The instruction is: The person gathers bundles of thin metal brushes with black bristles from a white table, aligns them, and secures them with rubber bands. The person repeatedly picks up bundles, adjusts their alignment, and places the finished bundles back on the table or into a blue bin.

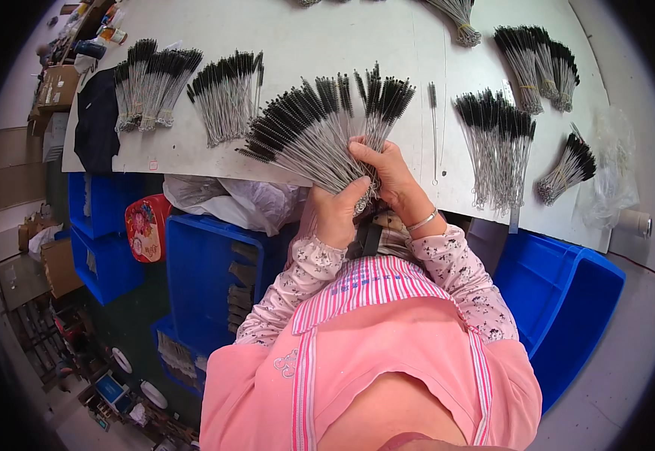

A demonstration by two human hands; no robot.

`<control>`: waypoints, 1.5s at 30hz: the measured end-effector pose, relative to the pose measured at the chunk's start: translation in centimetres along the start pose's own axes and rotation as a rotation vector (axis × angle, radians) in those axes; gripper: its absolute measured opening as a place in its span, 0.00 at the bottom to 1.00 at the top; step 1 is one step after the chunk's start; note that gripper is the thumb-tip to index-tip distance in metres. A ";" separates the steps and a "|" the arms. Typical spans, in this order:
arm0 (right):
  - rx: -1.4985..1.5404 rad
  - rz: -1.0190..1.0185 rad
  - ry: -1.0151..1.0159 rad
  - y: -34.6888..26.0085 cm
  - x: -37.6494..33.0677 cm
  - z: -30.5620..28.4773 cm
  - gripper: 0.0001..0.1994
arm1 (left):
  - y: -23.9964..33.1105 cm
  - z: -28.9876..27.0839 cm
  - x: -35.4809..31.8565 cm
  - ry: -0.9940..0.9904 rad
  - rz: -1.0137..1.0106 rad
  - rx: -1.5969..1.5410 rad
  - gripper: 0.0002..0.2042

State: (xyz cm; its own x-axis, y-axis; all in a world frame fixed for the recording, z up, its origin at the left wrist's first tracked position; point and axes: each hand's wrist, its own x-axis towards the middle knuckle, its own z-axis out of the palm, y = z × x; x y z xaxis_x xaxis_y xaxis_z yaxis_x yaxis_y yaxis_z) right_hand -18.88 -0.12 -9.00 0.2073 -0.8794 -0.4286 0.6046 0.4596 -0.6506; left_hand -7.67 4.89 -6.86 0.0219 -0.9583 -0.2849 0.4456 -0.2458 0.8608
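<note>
A wide fan of thin wire cleaning brushes (297, 124) with black bristle heads and twisted metal stems is in my hands at the table's near edge. My left hand (335, 214) is closed round the lower stems, its thumb pressed across them near the looped ends. My right hand (391, 171) is closed on a smaller bunch of brushes (378, 105) on the right side of the fan, thumb and fingers round the stems. A narrow gap parts the two groups of bristle heads. One single brush (433, 124) lies on the table just right of my hands.
Loose brushes (496, 150) lie spread to the right, others (226, 98) to the left. Tied bundles (155, 86) lie far left, more (538, 68) far right, beside a clear plastic bag (614, 165). Blue bins (560, 301) stand below the white table (327, 37).
</note>
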 end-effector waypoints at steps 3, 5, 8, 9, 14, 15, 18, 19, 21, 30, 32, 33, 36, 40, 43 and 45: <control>0.082 0.004 0.031 0.0 -0.1 0.1 0.10 | -0.4 -0.2 0.1 -0.006 0.006 0.001 0.22; 0.136 -0.014 0.050 0.1 -0.1 0.1 0.10 | -0.3 -0.1 0.1 -0.006 0.007 -0.038 0.22; 0.177 -0.030 0.042 0.2 -0.1 0.1 0.10 | -0.3 0.1 0.1 0.046 0.035 -0.045 0.23; 0.173 -0.029 0.033 0.3 0.1 -0.3 0.11 | -0.1 0.4 0.0 0.052 0.042 -0.059 0.22; 0.149 -0.045 0.001 0.6 0.4 -0.3 0.12 | -0.2 0.3 0.1 0.046 0.025 -0.088 0.23; 0.124 -0.038 -0.002 0.1 0.0 0.2 0.12 | -0.3 0.2 0.1 0.039 0.026 -0.072 0.23; 0.064 -0.021 0.018 -0.2 -0.4 0.3 0.12 | -0.2 0.1 0.0 0.016 0.035 -0.036 0.24; 0.046 -0.017 0.028 -0.2 -0.4 0.3 0.12 | 0.0 0.3 0.0 0.007 0.040 -0.033 0.24; 0.073 -0.021 0.014 -0.4 -0.7 0.5 0.12 | 0.2 0.4 0.0 -0.006 0.041 -0.041 0.25; 0.002 -0.066 -0.068 0.0 -0.7 0.1 0.11 | 0.4 -0.2 0.4 -0.031 -0.039 -0.045 0.24; -0.036 -0.070 -0.077 0.6 -0.5 -0.3 0.11 | 0.6 -0.1 0.5 -0.031 -0.037 -0.041 0.23; -0.047 -0.081 -0.072 0.7 -0.4 -0.4 0.11 | 0.5 -0.1 0.6 -0.028 -0.027 -0.048 0.23; -0.032 -0.101 -0.049 0.9 -0.3 -0.3 0.12 | 0.4 0.0 0.7 -0.017 -0.011 -0.081 0.23; 0.141 -0.090 0.051 0.9 -0.5 0.8 0.10 | 0.4 0.4 0.7 0.033 0.025 -0.115 0.23; 0.133 -0.149 0.078 1.2 -0.1 1.2 0.12 | -0.6 0.1 1.3 0.092 0.068 -0.093 0.24; 0.116 -0.189 0.128 1.2 0.6 1.8 0.12 | -0.7 0.2 1.6 0.115 0.078 -0.095 0.25</control>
State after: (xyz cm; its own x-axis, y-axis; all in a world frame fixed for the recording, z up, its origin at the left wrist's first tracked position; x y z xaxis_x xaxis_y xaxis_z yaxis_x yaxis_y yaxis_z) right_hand -16.65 -0.30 -8.94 -0.0122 -0.9220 -0.3869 0.7088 0.2650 -0.6538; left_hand -8.15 3.49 -7.87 0.1594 -0.9495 -0.2702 0.5211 -0.1515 0.8399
